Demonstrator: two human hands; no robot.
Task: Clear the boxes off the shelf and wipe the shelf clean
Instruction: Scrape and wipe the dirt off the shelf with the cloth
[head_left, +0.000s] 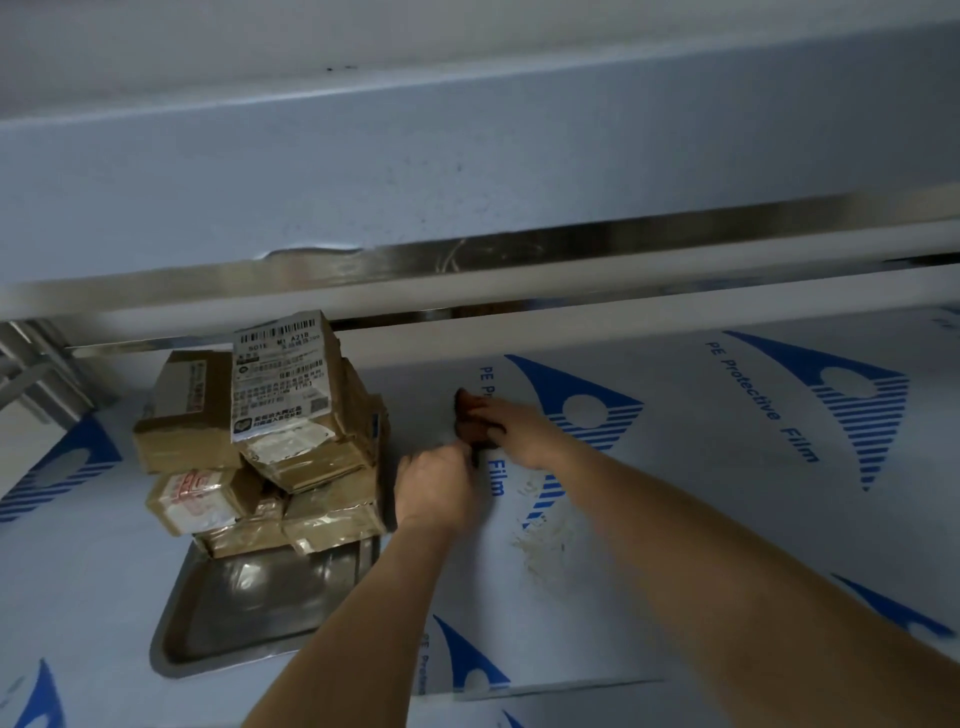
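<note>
A pile of several taped cardboard boxes (270, 436) sits at the left, its front edge resting on a steel tray (249, 613). The top box carries a white shipping label. Right of the pile, both hands meet on a small dark brown cloth (467, 415) lying on the film-covered surface (701, 493). My right hand (519, 431) lies on top of the cloth, fingers pointing left. My left hand (441, 488) pinches the cloth's near edge with curled fingers. Much of the cloth is hidden under the hands.
A steel shelf (467, 260) with a shiny front rail runs across the view above the hands. The lower surface is covered in white film with blue print. A scuffed, dirty patch (545, 545) lies just right of my left forearm. Metal framing stands at far left.
</note>
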